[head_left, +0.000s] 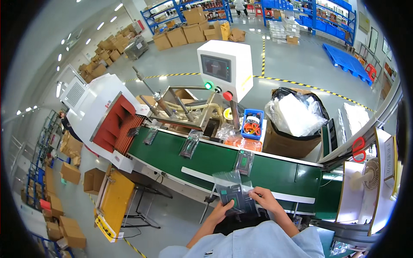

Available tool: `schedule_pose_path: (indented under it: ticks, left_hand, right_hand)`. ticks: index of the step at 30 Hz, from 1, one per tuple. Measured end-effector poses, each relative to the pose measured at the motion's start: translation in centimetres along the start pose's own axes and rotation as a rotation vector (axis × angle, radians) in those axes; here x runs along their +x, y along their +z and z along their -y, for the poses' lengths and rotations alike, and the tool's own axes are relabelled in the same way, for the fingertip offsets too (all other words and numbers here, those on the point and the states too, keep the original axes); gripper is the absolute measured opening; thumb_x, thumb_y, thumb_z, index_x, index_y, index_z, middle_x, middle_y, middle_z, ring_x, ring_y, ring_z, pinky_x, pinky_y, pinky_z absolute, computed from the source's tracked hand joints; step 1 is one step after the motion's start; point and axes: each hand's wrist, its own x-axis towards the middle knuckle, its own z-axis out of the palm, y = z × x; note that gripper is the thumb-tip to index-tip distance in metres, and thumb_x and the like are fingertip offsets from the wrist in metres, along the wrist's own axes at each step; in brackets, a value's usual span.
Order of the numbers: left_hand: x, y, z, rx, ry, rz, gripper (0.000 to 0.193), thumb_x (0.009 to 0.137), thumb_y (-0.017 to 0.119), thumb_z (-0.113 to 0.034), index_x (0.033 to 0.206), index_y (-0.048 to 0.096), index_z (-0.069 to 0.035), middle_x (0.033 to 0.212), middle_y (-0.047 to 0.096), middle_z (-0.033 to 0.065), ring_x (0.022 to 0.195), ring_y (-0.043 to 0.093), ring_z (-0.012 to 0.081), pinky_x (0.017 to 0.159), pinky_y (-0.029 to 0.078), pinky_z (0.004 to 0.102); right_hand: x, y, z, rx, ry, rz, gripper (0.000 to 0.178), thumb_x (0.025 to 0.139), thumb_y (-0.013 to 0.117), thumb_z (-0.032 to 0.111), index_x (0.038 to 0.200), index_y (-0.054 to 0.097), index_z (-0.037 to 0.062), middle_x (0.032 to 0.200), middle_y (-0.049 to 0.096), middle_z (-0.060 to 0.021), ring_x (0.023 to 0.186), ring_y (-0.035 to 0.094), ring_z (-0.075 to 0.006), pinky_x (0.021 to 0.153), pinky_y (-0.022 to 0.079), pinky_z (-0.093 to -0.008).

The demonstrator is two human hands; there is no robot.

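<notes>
Shirt [258, 243] — both hands [220, 212] [265, 199] hold clear bag [232, 191]

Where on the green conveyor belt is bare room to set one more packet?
Widest: the green belt right of the rightmost clear plastic packet, beyond the white rail. Less: between that packet and its left neighbour. Crowded: behind the belt, around the blue plastic basket.

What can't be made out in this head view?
Head view:
Flat dark package in clear plastic: partly covered by the left hand.
White boxy tunnel machine: interior hidden by red hanging strips.
Distant person in white: head cut off by the top edge.
Dark rectangular screen: display too small to read.
</notes>
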Motion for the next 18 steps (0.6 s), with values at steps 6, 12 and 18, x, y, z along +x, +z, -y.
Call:
schedule_pose_path:
  ticks: [6, 12, 18]
  left_hand:
    - [1.7, 4.7, -6.7, -0.216, 0.286, 0.045, 0.049, 0.090, 0.048, -0.026, 0.129, 0.033, 0.000, 0.127, 0.045, 0.0148, 0.116, 0.046, 0.0264, 0.097, 0.038, 0.0449]
    - [1.2, 2.2, -6.9, -0.203, 0.265, 0.027, 0.053, 0.088, 0.052, -0.024, 0.131, 0.030, -0.002, 0.129, 0.041, 0.0200, 0.118, 0.042, 0.0340, 0.096, 0.037, 0.0501]
    - [0.1, 3.5, -3.8, -0.270, -0.009, 0.064, 0.055, 0.086, 0.051, -0.026, 0.130, 0.031, -0.001, 0.127, 0.043, 0.0199, 0.117, 0.043, 0.0351, 0.098, 0.035, 0.0491]
  right_hand:
    - [-1.7, -3.5, -1.7, -0.087, 0.059, -0.073, 0.020, 0.087, 0.055, 0.018, 0.085, 0.061, -0.0017, 0.073, 0.058, -0.0047, 0.071, 0.051, -0.0100, 0.064, 0.042, -0.0253]
    - [-1.9, -16.1, -9.7, -0.258, 0.062, -0.801, 0.023, 0.085, 0.055, 0.020, 0.082, 0.061, -0.0011, 0.067, 0.057, -0.0066, 0.064, 0.052, -0.0140, 0.060, 0.041, -0.0281]
    - [0.8, -23.0, -19.5, -0.444, 0.159, -0.993, 0.023, 0.082, 0.054, 0.022, 0.084, 0.063, 0.0010, 0.071, 0.060, -0.0137, 0.068, 0.057, -0.0246, 0.064, 0.044, -0.0345]
